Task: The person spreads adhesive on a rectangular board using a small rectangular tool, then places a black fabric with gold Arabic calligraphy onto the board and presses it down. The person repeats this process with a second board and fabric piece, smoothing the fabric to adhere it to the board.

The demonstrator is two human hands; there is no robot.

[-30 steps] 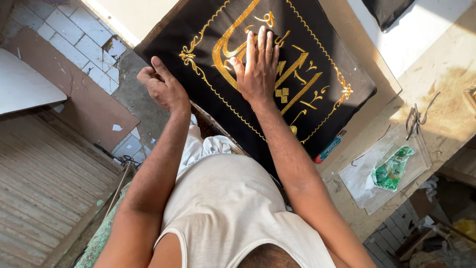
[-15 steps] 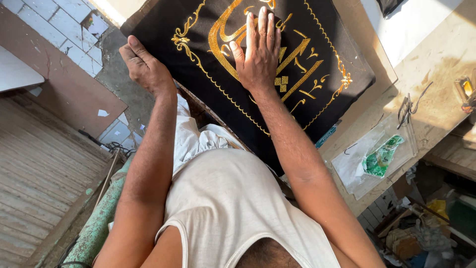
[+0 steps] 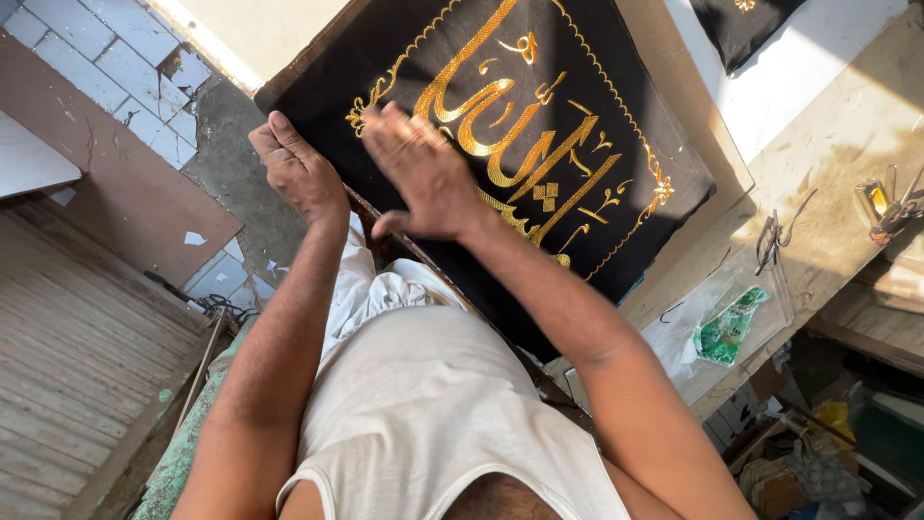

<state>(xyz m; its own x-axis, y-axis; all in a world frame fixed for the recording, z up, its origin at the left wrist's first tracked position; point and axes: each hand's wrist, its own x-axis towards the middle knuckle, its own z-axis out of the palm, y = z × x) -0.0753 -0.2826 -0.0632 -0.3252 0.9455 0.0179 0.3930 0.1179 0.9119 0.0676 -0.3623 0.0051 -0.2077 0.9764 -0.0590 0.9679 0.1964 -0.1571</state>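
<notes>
At the far left, a slatted wooden floor (image 3: pixel 67 366) and a brown board (image 3: pixel 115 183) are seen, with pale tiles (image 3: pixel 106 67) above them at the top left corner. A few scraps of paper (image 3: pixel 195 238) lie on the board's edge.

Next to the right, the left hand (image 3: pixel 298 173) is closed over the near left edge of a black cloth panel (image 3: pixel 616 164), with the fingers curled round the edge and the thumb on top. The panel is stretched flat and tilted across the table (image 3: pixel 837 144), and it is worked with gold embroidery (image 3: pixel 510 135) in flowing script inside a thin gold border.

Just beside the left hand, the right hand (image 3: pixel 423 173) is laid on the panel near its left part, open, with the fingers spread loosely over the gold stitching; nothing is gripped by it. It is slightly blurred. Both forearms are seen running down to a white sleeveless shirt (image 3: pixel 433 414) at the bottom centre.

Further right, beyond the panel's lower right edge, a clear plastic bag (image 3: pixel 712 327) with something green inside is seen on the table. A pair of scissors (image 3: pixel 770 236) lies near it, and small metal tools (image 3: pixel 890 202) rest at the far right edge. A second dark cloth (image 3: pixel 741 24) is partly visible at the top right.
</notes>
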